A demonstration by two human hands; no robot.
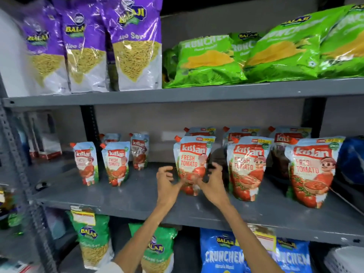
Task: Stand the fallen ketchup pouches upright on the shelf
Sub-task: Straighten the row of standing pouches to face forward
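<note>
Red-and-pale-blue ketchup pouches (194,164), grey shelf (137,201), purple bags (136,42), green bags (206,60)

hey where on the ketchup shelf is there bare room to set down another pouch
Bare middle shelf shows between the small pouches and the left hand, and along the front edge below both hands. The right side is crowded: large pouches stand in rows two deep, with the right hand between them.
</note>
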